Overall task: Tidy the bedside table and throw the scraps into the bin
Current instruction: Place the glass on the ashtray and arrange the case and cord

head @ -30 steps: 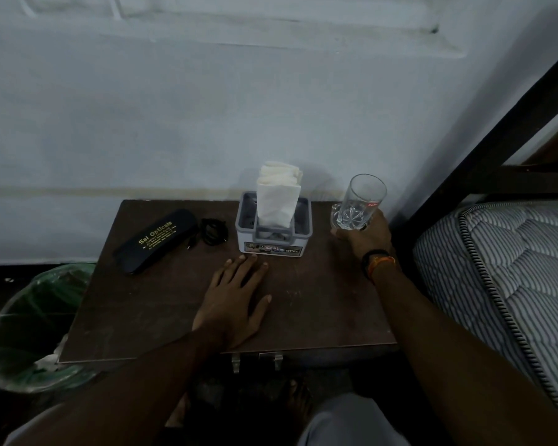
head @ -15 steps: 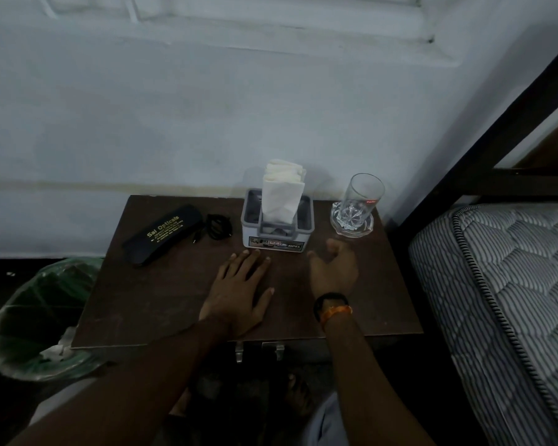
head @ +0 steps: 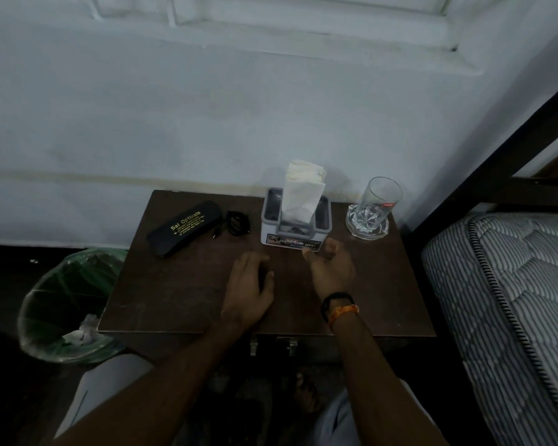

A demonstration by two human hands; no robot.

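My left hand (head: pixel 248 288) rests on the dark brown bedside table (head: pixel 174 300) near its middle, fingers drawn in, holding nothing. My right hand (head: pixel 331 268) hovers beside it with loosely curled fingers, just in front of the grey tissue holder (head: pixel 295 230), and is empty. White tissues (head: pixel 303 191) stand up out of the holder. A black spectacle case (head: pixel 185 228) and a coiled black cable (head: pixel 238 223) lie at the back left. A clear glass (head: pixel 380 197) stands on a glass dish (head: pixel 367 230) at the back right. The bin (head: pixel 68 304), lined in green, holds white scraps (head: pixel 78 333).
A striped mattress (head: pixel 512 300) and its dark bed frame (head: pixel 496 140) close off the right side. A pale wall runs behind the table. Metal latches (head: pixel 290 344) hang below the table's front edge. My knees and a foot show beneath.
My right hand let go of the glass and drew back to the table's middle. My left hand's flat fingers have curled in.
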